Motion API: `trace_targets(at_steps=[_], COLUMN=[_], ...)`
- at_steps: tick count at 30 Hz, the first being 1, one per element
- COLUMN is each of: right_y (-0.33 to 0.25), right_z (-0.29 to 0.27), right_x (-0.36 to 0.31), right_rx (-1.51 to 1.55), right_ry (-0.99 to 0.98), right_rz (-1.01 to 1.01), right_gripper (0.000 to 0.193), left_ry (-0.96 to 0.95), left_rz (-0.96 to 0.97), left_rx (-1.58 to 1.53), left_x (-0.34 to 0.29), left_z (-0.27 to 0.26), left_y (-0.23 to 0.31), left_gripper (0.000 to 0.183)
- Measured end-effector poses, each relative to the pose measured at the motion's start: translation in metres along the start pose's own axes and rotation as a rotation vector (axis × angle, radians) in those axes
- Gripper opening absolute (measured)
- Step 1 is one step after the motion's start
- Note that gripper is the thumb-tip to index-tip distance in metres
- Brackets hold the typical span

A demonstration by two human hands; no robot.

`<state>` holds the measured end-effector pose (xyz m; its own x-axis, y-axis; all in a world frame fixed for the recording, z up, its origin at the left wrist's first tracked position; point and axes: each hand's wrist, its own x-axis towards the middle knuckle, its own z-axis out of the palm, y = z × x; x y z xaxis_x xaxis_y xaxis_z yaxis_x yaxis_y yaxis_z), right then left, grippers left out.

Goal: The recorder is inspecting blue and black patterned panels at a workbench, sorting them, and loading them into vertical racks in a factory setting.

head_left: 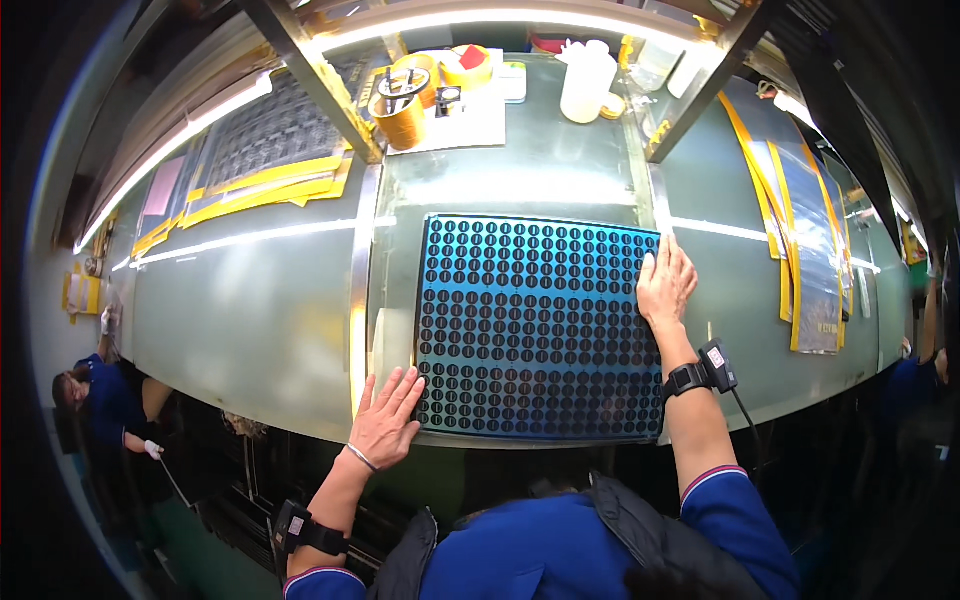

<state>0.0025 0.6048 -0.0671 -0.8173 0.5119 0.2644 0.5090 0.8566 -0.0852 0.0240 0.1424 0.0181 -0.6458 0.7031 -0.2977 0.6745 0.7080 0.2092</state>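
A dark-framed rectangular sheet point(540, 328) with rows of round black dots on a blue-teal ground lies flat on the worktable in front of me. My left hand point(386, 420) is at its near left corner, fingers spread and fingertips against the edge. At the far right corner, my right hand point(669, 283) rests along the side, fingers stretched out and thumb towards the dotted surface. Neither hand is closed round anything.
The greenish worktable point(240, 320) carries yellow-edged film sheets point(270, 150) at far left and more yellow-edged sheets point(808, 240) at right. Tape rolls point(400, 122) and a white plastic bottle point(587, 82) stand at the back. Metal posts point(325, 90) rise nearby. Another person point(100, 400) is at far left.
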Motion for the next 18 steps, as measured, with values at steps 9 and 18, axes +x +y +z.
trace_targets(at_steps=[9, 18], right_y=[-0.004, 0.012], right_z=[-0.004, -0.004], right_x=[-0.003, -0.005], right_rx=[-0.007, 0.011], right_ry=[0.005, 0.072], right_rz=[-0.012, -0.055], right_gripper=[0.052, 0.055], left_ry=[0.519, 0.657], left_rz=[-0.058, -0.261], left_rx=[-0.07, 0.092], left_x=[0.155, 0.233], left_z=[0.007, 0.013], left_y=[0.007, -0.033], left_gripper=[0.053, 0.054])
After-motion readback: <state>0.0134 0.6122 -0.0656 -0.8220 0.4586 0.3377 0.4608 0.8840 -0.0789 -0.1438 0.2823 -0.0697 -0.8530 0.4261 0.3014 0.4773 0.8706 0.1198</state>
